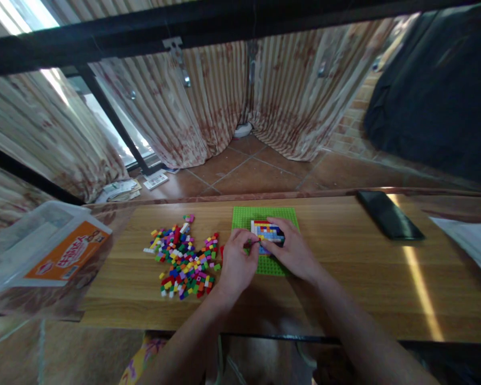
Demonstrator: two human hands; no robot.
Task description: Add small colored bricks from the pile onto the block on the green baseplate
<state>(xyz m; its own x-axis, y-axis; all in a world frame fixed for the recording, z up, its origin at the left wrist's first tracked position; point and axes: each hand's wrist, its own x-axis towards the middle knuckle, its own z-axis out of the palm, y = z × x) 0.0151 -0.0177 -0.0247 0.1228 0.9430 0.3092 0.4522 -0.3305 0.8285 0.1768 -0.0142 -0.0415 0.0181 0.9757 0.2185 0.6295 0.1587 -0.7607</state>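
A green studded baseplate [238,215] lies on the wooden table with a small multicoloured build of toy bricks [268,231] on it. White, red, yellow and blue rows show in the build; its right part is behind my fingers. My left hand [239,260] is closed at the build's left front, thumb and forefinger pinched on what looks like a tiny dark toy brick. From the right, my right hand [292,248] spans the build, fingers at its far side and thumb near its front, close to the left fingertips.
A spread pile of loose coloured bricks [188,259] lies left of the baseplate. At the table's left end stands a clear plastic box [44,251] with an orange label. A black phone-like slab [389,215] and white paper [471,243] lie to the right.
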